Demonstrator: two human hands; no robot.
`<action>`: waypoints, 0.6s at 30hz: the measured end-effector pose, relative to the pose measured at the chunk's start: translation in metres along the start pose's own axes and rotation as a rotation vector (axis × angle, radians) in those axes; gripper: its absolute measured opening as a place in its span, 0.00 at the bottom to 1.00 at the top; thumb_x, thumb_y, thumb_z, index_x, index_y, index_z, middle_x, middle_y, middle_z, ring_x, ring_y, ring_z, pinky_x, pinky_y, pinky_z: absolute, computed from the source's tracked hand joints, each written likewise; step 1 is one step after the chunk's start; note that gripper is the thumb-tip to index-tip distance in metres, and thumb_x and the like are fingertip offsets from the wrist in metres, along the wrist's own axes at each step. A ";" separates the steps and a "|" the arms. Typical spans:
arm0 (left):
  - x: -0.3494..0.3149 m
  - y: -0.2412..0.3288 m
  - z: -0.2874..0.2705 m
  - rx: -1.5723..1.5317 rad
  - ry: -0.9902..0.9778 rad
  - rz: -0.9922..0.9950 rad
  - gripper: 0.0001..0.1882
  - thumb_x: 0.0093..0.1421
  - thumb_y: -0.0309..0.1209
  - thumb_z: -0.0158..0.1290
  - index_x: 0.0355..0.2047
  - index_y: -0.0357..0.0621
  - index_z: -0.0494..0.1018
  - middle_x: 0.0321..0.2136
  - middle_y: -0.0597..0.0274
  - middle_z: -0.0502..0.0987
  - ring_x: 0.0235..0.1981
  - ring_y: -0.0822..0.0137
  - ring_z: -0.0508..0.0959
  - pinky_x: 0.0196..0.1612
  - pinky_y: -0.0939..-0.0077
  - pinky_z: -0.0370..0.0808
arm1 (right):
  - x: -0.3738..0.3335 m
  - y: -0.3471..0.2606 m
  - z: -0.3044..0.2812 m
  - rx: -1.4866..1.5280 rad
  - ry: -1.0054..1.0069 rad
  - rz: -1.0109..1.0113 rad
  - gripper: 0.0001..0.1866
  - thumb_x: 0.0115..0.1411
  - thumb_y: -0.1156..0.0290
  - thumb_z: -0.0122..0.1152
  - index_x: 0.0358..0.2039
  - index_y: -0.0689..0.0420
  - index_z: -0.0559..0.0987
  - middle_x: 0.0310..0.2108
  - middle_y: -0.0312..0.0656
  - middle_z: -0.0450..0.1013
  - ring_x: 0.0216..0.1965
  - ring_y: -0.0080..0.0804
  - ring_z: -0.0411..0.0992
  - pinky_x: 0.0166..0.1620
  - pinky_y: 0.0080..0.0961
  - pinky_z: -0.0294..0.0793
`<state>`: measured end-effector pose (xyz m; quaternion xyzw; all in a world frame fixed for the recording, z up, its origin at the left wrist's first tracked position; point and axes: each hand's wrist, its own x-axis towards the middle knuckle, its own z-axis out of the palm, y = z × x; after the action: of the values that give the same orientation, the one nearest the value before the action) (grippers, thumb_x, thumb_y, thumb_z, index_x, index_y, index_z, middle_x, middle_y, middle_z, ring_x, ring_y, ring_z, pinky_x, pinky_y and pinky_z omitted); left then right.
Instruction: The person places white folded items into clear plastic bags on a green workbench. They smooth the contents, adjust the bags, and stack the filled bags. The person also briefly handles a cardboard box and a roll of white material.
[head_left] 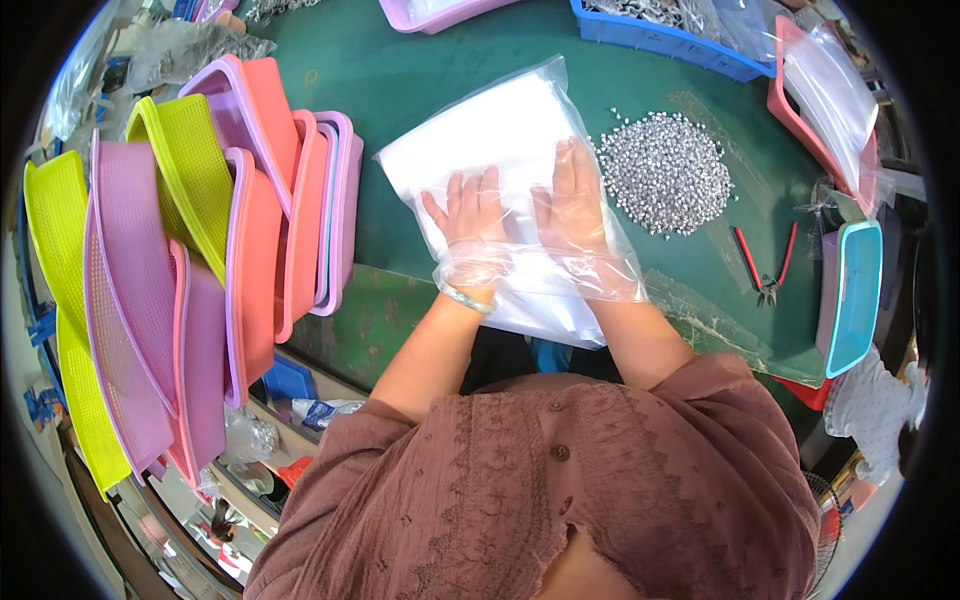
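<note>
A flat white stack [485,125], of sheets or flat bags, lies on the green table in front of me, inside a clear plastic bag [625,272]. My left hand [468,215] rests flat on the white stack, fingers spread, with a bracelet at its wrist. Beside it my right hand [574,205] also lies flat, its fingers stretched toward the far side. Clear film covers both hands up to the wrists, so they appear to be within the bag's mouth. Close to the right hand is a heap of small silvery metal pieces [665,172].
Red-handled cutting pliers [768,290] lie open at the right, near a turquoise basket [855,300]. Stacked pink, purple and lime baskets [265,270] crowd the left. A blue crate [660,48] and a pink tray [800,115] holding clear bags stand at the far side.
</note>
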<state>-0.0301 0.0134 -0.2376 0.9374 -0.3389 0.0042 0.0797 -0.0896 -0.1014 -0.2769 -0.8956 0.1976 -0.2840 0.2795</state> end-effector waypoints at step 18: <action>-0.012 -0.021 0.014 -0.415 -0.308 0.203 0.13 0.48 0.30 0.48 0.35 0.44 0.71 0.32 0.56 0.74 0.38 0.57 0.72 0.41 0.71 0.69 | -0.006 -0.003 -0.051 -0.092 -0.351 -0.059 0.05 0.41 0.71 0.51 0.20 0.55 0.74 0.26 0.40 0.67 0.34 0.37 0.65 0.39 0.34 0.61</action>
<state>-0.0268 0.0348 -0.2557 0.8518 -0.4330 -0.1999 0.2166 -0.1250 -0.1159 -0.2428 -0.9487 0.1322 -0.1222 0.2601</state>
